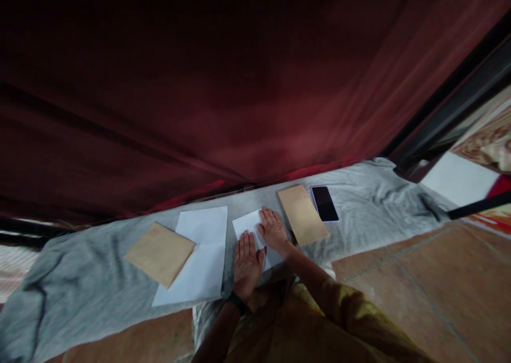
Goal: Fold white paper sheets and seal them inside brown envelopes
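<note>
A white sheet of paper (244, 222), smaller than the one beside it and seemingly folded, lies in front of me under both palms. My left hand (246, 261) rests flat on its left part, fingers stretched forward. On its upper right part my right hand (273, 229) presses flat, fingers straight. Both hands are open and partly cover the paper. To the left, larger white sheets (209, 251) lie flat, with a brown envelope (160, 252) overlapping their left side. Just right of my right hand are brown envelopes (303, 214), apparently stacked.
A phone (324, 204) with a dark screen lies beside the right-hand envelopes. Grey cloth (91, 270) covers the long narrow surface. A dark red curtain (247, 113) hangs along its far edge. Brown floor tiles (423, 278) show at the near side.
</note>
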A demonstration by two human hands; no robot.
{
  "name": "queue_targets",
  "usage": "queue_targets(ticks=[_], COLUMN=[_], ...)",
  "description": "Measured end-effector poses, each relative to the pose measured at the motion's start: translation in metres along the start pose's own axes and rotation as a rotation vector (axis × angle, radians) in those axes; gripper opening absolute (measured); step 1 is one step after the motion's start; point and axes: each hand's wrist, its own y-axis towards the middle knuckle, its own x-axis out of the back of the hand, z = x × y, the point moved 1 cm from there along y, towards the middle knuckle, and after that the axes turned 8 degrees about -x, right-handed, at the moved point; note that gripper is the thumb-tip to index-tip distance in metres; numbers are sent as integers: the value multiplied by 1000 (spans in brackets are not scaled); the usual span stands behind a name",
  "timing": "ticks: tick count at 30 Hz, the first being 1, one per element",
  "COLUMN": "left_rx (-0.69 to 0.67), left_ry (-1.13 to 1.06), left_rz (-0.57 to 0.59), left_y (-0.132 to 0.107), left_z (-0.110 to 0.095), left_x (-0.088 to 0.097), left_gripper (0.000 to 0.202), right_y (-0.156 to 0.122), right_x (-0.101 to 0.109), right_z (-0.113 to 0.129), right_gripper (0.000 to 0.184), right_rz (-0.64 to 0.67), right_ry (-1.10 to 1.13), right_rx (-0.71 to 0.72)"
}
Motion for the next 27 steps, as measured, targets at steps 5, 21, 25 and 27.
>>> queue_targets(ticks=[5, 21, 25, 27], left_rx=[12, 73, 83, 90], left_ry=[-13, 24, 11, 5], left_rz=[32, 72, 46, 28], left_y=[16, 56, 57, 54], left_z=[3, 49, 52, 50], left_x=[-3, -14, -10, -7], left_gripper=[57, 58, 58, 59], right_y=[-2, -4, -3, -3], right_x=[-3, -5, -7, -7], right_z=[-1, 0, -1, -1], right_gripper=[57, 55, 55, 56], right_rz=[-28, -68, -66, -59], right_ry=[-1, -31, -27, -23], right_rx=[17, 25, 24, 19])
